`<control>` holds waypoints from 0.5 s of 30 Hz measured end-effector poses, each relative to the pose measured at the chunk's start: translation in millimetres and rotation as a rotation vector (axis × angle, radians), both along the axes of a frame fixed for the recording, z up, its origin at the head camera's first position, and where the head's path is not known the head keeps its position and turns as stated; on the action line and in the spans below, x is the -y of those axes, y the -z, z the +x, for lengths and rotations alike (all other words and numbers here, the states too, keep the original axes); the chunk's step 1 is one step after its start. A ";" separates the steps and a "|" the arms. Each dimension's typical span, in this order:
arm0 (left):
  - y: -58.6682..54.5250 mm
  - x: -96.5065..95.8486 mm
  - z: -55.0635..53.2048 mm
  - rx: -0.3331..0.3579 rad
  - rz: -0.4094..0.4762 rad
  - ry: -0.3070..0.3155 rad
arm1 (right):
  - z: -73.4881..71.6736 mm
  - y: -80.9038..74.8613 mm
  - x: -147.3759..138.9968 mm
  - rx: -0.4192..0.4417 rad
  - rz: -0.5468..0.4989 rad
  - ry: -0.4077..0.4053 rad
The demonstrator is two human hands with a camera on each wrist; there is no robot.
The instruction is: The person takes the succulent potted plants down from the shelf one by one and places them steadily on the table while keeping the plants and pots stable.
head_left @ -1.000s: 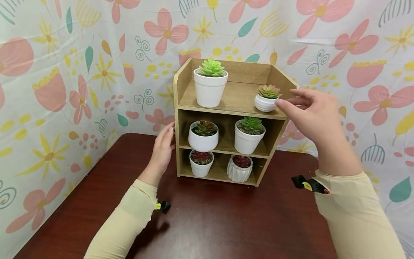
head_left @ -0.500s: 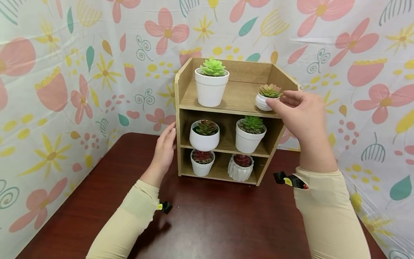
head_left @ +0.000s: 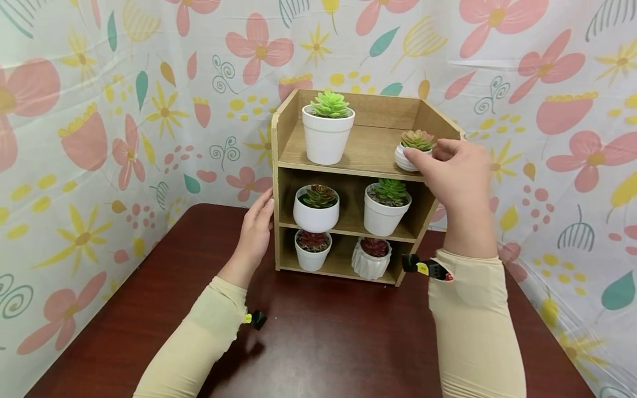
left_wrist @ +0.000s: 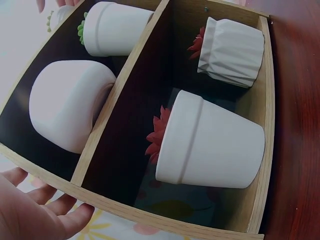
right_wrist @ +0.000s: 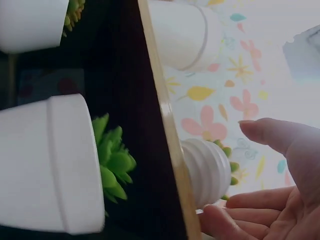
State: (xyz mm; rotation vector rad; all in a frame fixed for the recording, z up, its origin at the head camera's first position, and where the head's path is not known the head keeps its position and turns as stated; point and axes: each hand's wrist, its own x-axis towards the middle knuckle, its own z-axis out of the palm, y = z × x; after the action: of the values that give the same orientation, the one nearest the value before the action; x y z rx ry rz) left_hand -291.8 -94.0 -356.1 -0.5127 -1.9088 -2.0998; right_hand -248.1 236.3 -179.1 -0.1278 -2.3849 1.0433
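My left hand rests its fingers against the left side of a three-level wooden shelf; the left wrist view shows the fingertips at the panel's edge. My right hand is around a small ribbed white pot with a pinkish-green succulent, at the top level's front right. Its thumb overlaps the pot in the head view. In the right wrist view the thumb stands apart from the pot, while the other fingers lie right beside it.
A taller white pot with a bright green succulent stands at the top left. The middle level holds a round pot and a tapered pot. Below are a small pot and a pleated pot. The dark red table meets a floral curtain.
My right hand has moved left and inward, bringing the thumb across the front of the small ribbed pot. The left hand stays at the shelf's side, and the pots keep their places.
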 end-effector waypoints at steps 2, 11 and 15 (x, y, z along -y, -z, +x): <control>-0.1 -0.1 0.4 0.004 -0.008 -0.003 | -2.6 2.3 0.8 0.003 -0.020 -0.022; 0.5 0.9 -0.1 -0.004 -0.018 -0.004 | -12.4 8.0 1.9 0.023 -0.089 -0.064; 1.1 1.5 -1.0 -0.006 -0.017 -0.003 | -18.1 9.1 4.7 -0.027 -0.094 -0.043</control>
State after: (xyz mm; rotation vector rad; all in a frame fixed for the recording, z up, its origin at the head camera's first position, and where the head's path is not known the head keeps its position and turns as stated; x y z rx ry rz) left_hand -292.8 -95.5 -357.2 -0.5188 -1.9247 -2.0791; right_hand -266.2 231.6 -188.2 -0.0953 -2.3242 1.1709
